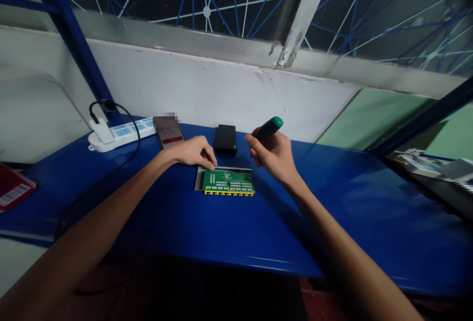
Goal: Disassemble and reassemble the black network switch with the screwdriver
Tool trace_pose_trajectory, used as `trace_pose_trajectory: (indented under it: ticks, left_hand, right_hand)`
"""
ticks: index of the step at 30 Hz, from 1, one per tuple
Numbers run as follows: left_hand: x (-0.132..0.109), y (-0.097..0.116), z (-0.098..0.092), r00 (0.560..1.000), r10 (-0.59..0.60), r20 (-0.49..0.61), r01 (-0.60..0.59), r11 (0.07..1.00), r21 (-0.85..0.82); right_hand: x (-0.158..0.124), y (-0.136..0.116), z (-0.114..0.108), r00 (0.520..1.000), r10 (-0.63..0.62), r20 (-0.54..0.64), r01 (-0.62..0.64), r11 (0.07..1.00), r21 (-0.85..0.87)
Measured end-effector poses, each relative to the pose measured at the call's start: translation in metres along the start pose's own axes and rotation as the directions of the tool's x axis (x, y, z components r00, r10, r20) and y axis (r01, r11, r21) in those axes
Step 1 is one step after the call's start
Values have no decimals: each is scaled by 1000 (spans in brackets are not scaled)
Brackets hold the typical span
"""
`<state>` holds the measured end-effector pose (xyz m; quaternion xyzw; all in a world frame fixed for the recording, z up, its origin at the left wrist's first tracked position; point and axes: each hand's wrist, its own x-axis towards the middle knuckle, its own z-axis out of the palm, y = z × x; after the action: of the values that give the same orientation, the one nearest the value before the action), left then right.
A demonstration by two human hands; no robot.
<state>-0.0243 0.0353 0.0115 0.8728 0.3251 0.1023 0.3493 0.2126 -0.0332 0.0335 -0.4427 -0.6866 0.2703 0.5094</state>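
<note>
A green circuit board (229, 182) with a row of yellow ports along its near edge lies in a grey metal tray (198, 179) on the blue table (221, 227). My left hand (194, 151) rests at the board's far left corner, fingers curled and pressing down on the tray's edge. My right hand (273, 156) is closed round a screwdriver (269, 128) with a green and black handle. Its thin shaft slants down to the left toward the board's far edge.
A black box (225, 137) sits just behind the board. A phone (169, 131) lies to its left, beside a white power strip (118, 132) with a black cable. A red item (13, 188) is at the far left. Papers (424, 160) lie at the right.
</note>
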Motion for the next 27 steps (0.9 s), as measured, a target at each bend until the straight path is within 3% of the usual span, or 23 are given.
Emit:
trace_pose_trajectory:
  ticks: [10,16,20,27]
  left_hand:
    - [8,16,22,993,117,-19,-117,993,-20]
    - [11,18,31,996,67,-62,-72,993,-91]
    - [10,20,27,992,79,-101,-90,990,-106]
    - [1,32,12,991,135,-7,-135,990,-36]
  right_hand:
    - [-2,-7,0,998,-30,-64,31,999,15]
    - [-2,-7,-2,997,-54,-50,52,997,-53]
    - [-4,-4,2,998,-64,1,64,995,-75]
    - [-8,1,15,991,-38,128,47,997,-62]
